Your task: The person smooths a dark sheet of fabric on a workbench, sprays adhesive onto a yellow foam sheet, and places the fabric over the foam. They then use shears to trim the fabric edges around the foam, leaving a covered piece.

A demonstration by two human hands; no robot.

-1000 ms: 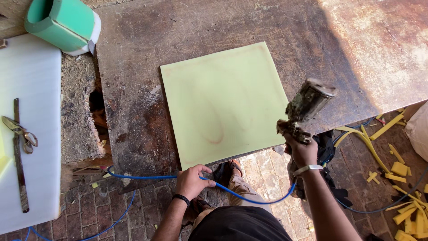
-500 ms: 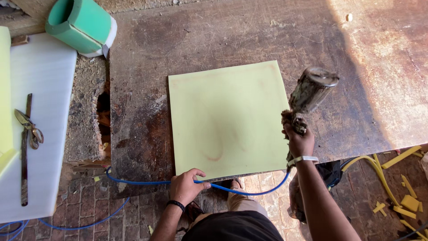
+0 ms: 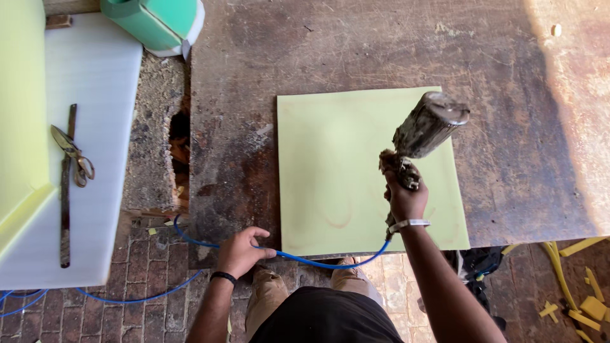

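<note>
A pale green square foam sheet [image 3: 337, 171] lies flat on a dark, stained work table [image 3: 356, 51], its near edge at the table's front. My right hand [image 3: 404, 197] grips a grimy spray gun [image 3: 424, 130] held over the sheet's right half, its cup tilted up and to the right. A thin blue hose [image 3: 318, 259] runs from the gun's base along the table's front edge. My left hand [image 3: 241, 252] holds that hose at the table's near edge, left of the sheet.
A white foam slab [image 3: 105, 190] at the left carries scissors [image 3: 75, 157] and a long metal strip [image 3: 65, 209]. A yellow-green foam block [image 3: 22, 121] overlaps it. A green foam roll [image 3: 155, 22] lies at the back. Yellow foam scraps [image 3: 581, 298] litter the brick floor.
The view has shifted, so the sheet and table now sit further right and lower. My right hand has carried the spray gun leftward, from the sheet's right edge to over its right half.
</note>
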